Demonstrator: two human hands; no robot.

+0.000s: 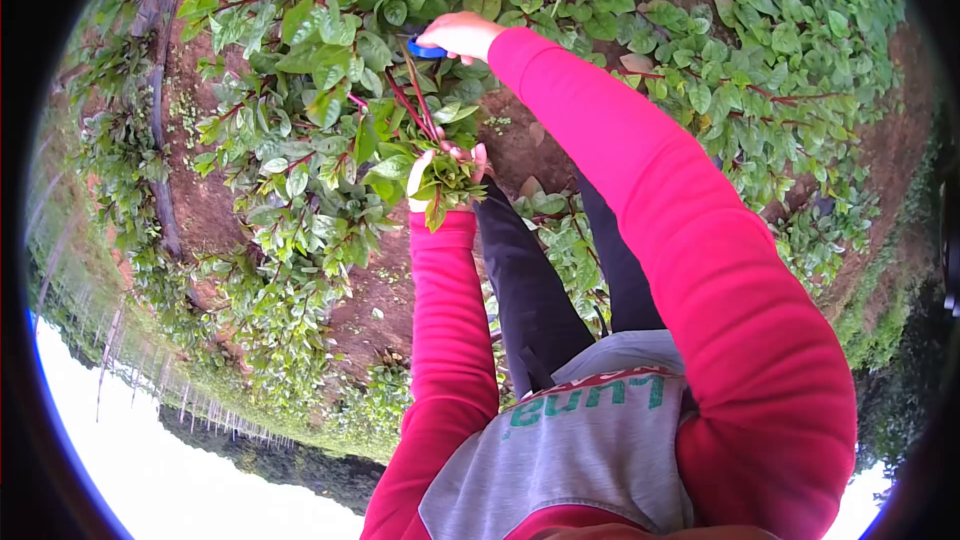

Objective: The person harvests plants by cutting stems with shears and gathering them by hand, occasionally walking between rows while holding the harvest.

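My right hand (pixel 460 35) reaches far out into the leafy plants and is closed on a small blue-handled tool (pixel 427 51); its blade is hidden among the leaves. Red stems (pixel 415 100) run from that spot down to my left hand (pixel 452 172). My left hand grips a bunch of cut green leaves with red stems (pixel 440 185), held just above my pink cuff. Both sleeves are bright pink.
Low green plants with red stems (pixel 300 90) cover brown soil (pixel 520 145) all around. My dark trousers (pixel 530 290) and grey shirt (pixel 590 440) fill the lower middle. A dark irrigation pipe (pixel 160 140) runs along the left. Bright sky shows at the bottom left.
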